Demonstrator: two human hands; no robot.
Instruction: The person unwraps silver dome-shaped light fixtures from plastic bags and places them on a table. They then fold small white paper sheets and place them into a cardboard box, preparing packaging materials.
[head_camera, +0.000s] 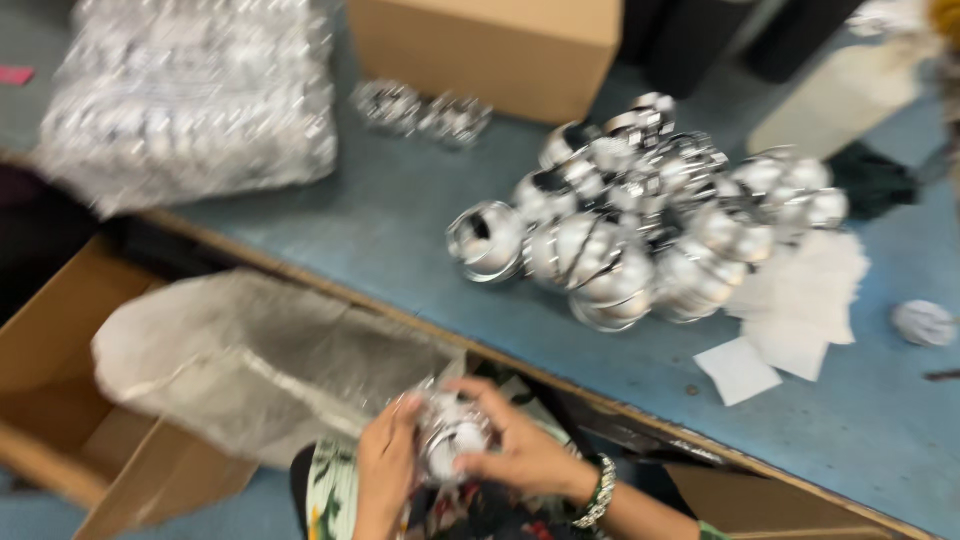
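Low in view, over the lap: both hands are meeting around one shiny part (450, 432), held close to the body below the table edge.
Left hand (385, 470): it is cupping the part's left side, fingers curled together against it.
Right hand (520, 452): it is wrapping over the part's top and right side, fingers closed on it; a beaded bracelet (600, 492) is sitting on that wrist.
Part: round, chrome-looking, with a pale middle; blur is hiding finer detail.
Bag (250, 365): a clear plastic bag is lying open just left of the hands, spilling out of a brown box (60, 380) at lower left.
Table (400, 220): a blue top is running across the view, its near edge passing just above the hands.
Pile (650, 230): a heap of similar shiny round parts is resting on the table, well apart from the hands.
Paper (790, 320): white sheets are lying beside the pile, at its right.
Bundle (190, 95): a wrapped pack of shiny pieces is sitting at far left on the table.
Carton (490, 50): a closed cardboard carton is standing at the table's far side.
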